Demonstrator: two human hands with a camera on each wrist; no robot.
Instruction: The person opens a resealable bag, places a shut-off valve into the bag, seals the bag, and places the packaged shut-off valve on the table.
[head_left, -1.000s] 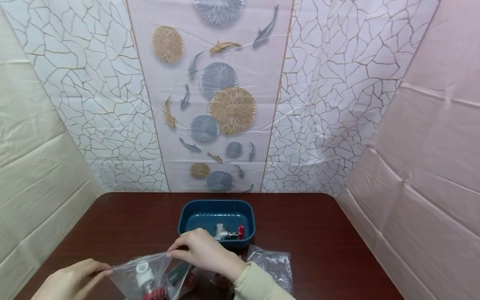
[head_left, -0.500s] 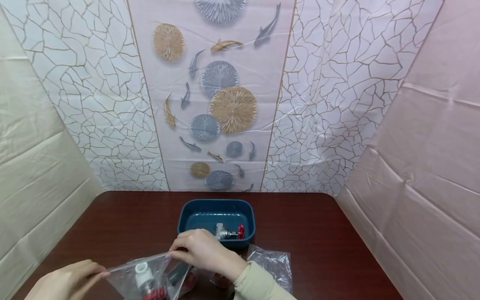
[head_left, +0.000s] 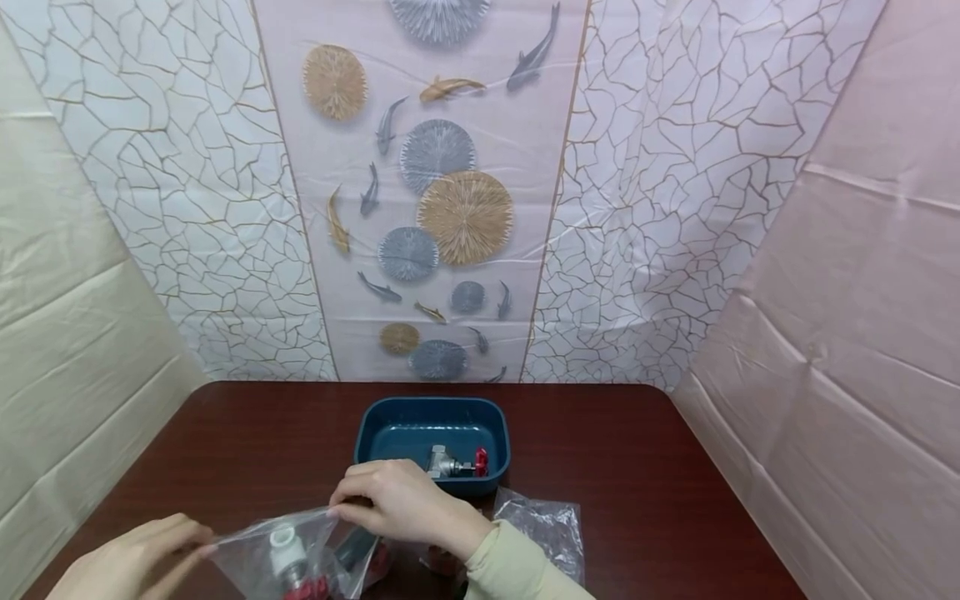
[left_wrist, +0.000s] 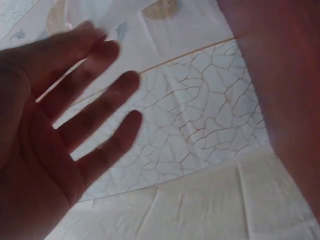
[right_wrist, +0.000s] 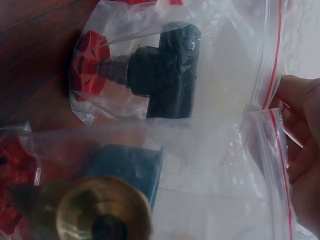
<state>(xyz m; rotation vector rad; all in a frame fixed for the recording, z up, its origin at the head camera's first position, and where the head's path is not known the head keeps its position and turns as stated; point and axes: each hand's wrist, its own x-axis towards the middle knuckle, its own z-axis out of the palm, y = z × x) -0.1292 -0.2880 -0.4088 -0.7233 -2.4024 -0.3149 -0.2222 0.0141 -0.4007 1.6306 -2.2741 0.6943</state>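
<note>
Clear plastic bag [head_left: 243,553] stretched between my left hand [head_left: 135,557] and right hand [head_left: 393,500], each pinching its upper edge; white-ended, red-wheeled valve [head_left: 288,550] inside; step seemingly working mouth; next move likely calls for firm, even pinch.

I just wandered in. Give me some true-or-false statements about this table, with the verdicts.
1. A clear bag holds a white valve. True.
2. Only the right hand grips the clear bag. False: the left hand pinches it too.
3. A silver valve lies in the tray. True.
4. The silver valve has a green handle. False: its handle is red.
5. A flat bag lies inside the tray. False: it lies on the table, nearer the person.
</note>
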